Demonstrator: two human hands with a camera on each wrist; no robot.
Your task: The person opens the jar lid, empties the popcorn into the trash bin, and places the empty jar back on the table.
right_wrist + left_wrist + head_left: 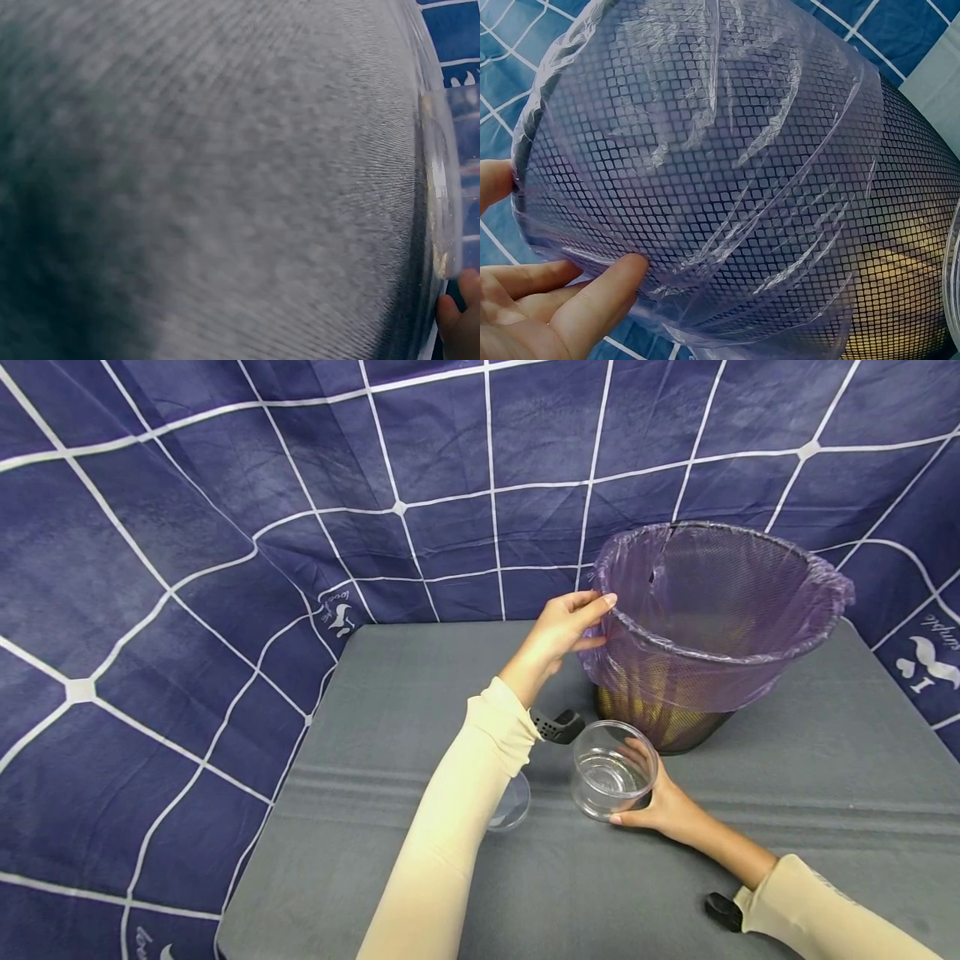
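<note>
A black mesh wastebasket [675,727] with a thin purple bin liner [697,681] folded over its rim stands on the grey table. My left hand [562,627] grips the near-left side of the lined rim; in the left wrist view its fingers [607,292] lie against the outside of the liner. In front of the basket, my right hand [660,797] holds a clear round plastic container [611,781] from its right side, the thumb on the near wall. No contents show in the container. A clear round disc, like a lid [513,806], is partly hidden behind the left sleeve.
Something yellow [900,292] shows through the mesh low in the wastebasket. Grey cloth covers the table [360,718]. Blue fabric [450,543] with white grid lines hangs behind and at both sides. Black straps with camera mounts [558,727] are on the wrists.
</note>
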